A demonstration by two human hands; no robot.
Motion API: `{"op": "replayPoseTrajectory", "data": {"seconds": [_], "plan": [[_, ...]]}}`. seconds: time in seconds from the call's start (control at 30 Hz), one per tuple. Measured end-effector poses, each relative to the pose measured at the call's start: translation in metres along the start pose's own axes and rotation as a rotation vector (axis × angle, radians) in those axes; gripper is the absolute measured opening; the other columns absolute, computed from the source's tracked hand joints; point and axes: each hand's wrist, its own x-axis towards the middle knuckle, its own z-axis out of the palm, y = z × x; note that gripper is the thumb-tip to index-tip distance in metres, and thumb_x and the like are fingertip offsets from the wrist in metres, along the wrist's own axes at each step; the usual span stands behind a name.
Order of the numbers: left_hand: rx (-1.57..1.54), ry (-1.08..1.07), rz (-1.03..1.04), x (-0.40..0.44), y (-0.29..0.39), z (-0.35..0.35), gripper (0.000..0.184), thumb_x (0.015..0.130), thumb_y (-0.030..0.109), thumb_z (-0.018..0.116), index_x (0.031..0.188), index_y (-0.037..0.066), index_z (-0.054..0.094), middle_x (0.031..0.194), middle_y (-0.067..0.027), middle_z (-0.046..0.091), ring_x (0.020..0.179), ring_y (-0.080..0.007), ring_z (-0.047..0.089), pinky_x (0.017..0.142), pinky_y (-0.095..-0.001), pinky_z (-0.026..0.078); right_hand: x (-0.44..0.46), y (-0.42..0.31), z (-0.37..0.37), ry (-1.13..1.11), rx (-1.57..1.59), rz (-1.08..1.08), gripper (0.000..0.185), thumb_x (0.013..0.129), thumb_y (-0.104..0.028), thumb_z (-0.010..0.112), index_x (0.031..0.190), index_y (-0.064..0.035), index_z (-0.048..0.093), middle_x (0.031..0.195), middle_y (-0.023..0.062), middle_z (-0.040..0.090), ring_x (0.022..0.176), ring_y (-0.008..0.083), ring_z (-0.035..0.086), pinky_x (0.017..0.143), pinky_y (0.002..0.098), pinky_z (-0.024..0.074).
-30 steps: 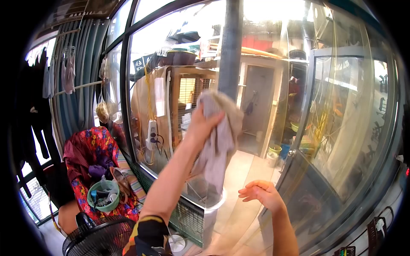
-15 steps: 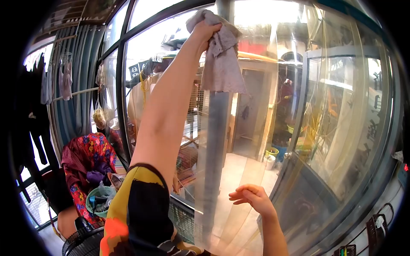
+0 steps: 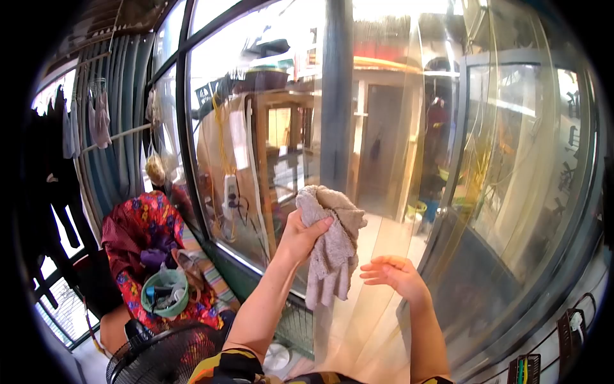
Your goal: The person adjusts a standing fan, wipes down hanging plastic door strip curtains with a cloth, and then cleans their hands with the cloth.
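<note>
The left hand [image 3: 304, 238] grips a grey cloth [image 3: 330, 246], thumb across the front, the upper part bunched and the lower end hanging loose in folds. The cloth is in front of the clear sheet [image 3: 368, 326], below the grey post [image 3: 336, 109] as seen from here; whether it touches the sheet is hard to tell through the glare. The right hand [image 3: 398, 279] is just beside the cloth, holding nothing, fingers loosely bent and apart.

To handle the cloth well, I would gather the hanging end into the palm so that no corner drags, spread a flat face under the fingers, and press evenly with short overlapping strokes. The free hand could back the sheet, which looks likely to give under pressure.

By count: two hands, one of them loaded; one cloth; one post; one black fan [image 3: 160, 358] at lower left; one green basket [image 3: 165, 313] on one flowered cover [image 3: 144, 214]; one power strip [image 3: 229, 192] behind the glass.
</note>
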Motion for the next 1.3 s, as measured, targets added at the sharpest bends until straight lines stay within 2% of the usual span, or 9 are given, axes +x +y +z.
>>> {"op": "replayPoseTrajectory", "data": {"seconds": [0.3, 0.4, 0.47, 0.53, 0.57, 0.73, 0.9, 1.03, 1.3], "plan": [[0.039, 0.128, -0.256, -0.088, -0.057, -0.015, 0.026, 0.081, 0.003, 0.07, 0.105, -0.003, 0.062, 0.094, -0.0066, 0.067, 0.083, -0.0135, 0.063, 0.076, -0.029, 0.051, -0.044, 0.036, 0.003, 0.023, -0.012, 0.107, 0.025, 0.092, -0.001, 0.045, 0.112, 0.0069, 0.058, 0.11, 0.0238, 0.063, 0.106, 0.0344, 0.062, 0.09, 0.0465, 0.0513], [0.078, 0.101, -0.155, -0.04, -0.015, -0.016, 0.034, 0.079, 0.0, 0.07, 0.11, -0.001, 0.058, 0.097, -0.0072, 0.066, 0.086, -0.0169, 0.064, 0.079, -0.0318, 0.053, -0.04, 0.038, 0.016, 0.023, -0.05, 0.118, 0.024, 0.093, -0.003, 0.045, 0.11, 0.0062, 0.059, 0.11, 0.0223, 0.064, 0.104, 0.0325, 0.063, 0.089, 0.0442, 0.0523], [0.079, 0.283, -0.158, -0.001, 0.043, 0.011, 0.045, 0.079, 0.002, 0.07, 0.12, -0.001, 0.052, 0.107, -0.0116, 0.064, 0.093, -0.021, 0.064, 0.081, -0.034, 0.054, -0.039, 0.041, 0.021, 0.024, -0.036, 0.121, 0.024, 0.093, -0.003, 0.045, 0.11, 0.0058, 0.059, 0.109, 0.0217, 0.064, 0.104, 0.032, 0.063, 0.088, 0.0438, 0.0525], [0.091, 0.121, 0.015, 0.054, 0.068, 0.008, 0.056, 0.079, 0.006, 0.072, 0.128, 0.0, 0.045, 0.11, -0.0134, 0.062, 0.096, -0.0225, 0.063, 0.081, -0.0348, 0.055, -0.038, 0.041, 0.026, 0.023, -0.022, 0.123, 0.023, 0.094, -0.004, 0.045, 0.109, 0.0053, 0.06, 0.109, 0.0212, 0.065, 0.104, 0.0315, 0.063, 0.088, 0.0436, 0.0525], [0.163, 0.116, 0.107, 0.082, 0.079, 0.008, 0.052, 0.08, 0.007, 0.072, 0.124, -0.001, 0.047, 0.11, -0.0139, 0.062, 0.094, -0.0226, 0.063, 0.08, -0.035, 0.055, -0.038, 0.043, 0.026, 0.026, -0.017, 0.114, 0.023, 0.094, -0.004, 0.045, 0.109, 0.0052, 0.06, 0.109, 0.0211, 0.065, 0.104, 0.0315, 0.063, 0.088, 0.0436, 0.0525], [0.146, -0.02, 0.05, 0.128, 0.097, 0.014, 0.035, 0.082, 0.011, 0.07, 0.112, 0.002, 0.054, 0.1, -0.0112, 0.064, 0.089, -0.0226, 0.065, 0.075, -0.0358, 0.057, -0.038, 0.05, 0.022, 0.068, -0.023, 0.078, 0.022, 0.094, -0.005, 0.045, 0.108, 0.005, 0.06, 0.106, 0.0195, 0.066, 0.102, 0.03, 0.064, 0.088, 0.0417, 0.0531], [0.118, 0.058, 0.146, 0.051, 0.055, 0.012, 0.033, 0.082, 0.008, 0.068, 0.111, -0.004, 0.056, 0.099, -0.0134, 0.065, 0.089, -0.0215, 0.065, 0.078, -0.0358, 0.056, -0.037, 0.05, 0.023, 0.101, -0.022, 0.078, 0.022, 0.094, -0.005, 0.045, 0.107, 0.0051, 0.06, 0.105, 0.0195, 0.066, 0.101, 0.0288, 0.065, 0.087, 0.04, 0.0533], [0.222, 0.111, -0.052, -0.017, 0.027, 0.006, 0.036, 0.081, 0.006, 0.069, 0.112, -0.005, 0.055, 0.099, -0.0123, 0.064, 0.088, -0.0209, 0.064, 0.08, -0.0341, 0.053, -0.041, 0.049, 0.022, 0.099, -0.066, 0.079, 0.022, 0.093, -0.004, 0.044, 0.106, 0.0056, 0.059, 0.105, 0.021, 0.066, 0.1, 0.03, 0.065, 0.087, 0.0416, 0.0535], [0.116, 0.126, -0.116, -0.042, 0.026, 0.008, 0.048, 0.078, 0.006, 0.073, 0.12, -0.003, 0.05, 0.104, -0.0109, 0.062, 0.092, -0.0197, 0.062, 0.079, -0.0348, 0.053, -0.053, 0.037, 0.024, 0.029, -0.037, 0.095, 0.024, 0.093, -0.004, 0.046, 0.109, 0.0062, 0.059, 0.109, 0.0217, 0.065, 0.104, 0.0329, 0.063, 0.087, 0.0431, 0.0532]]}}
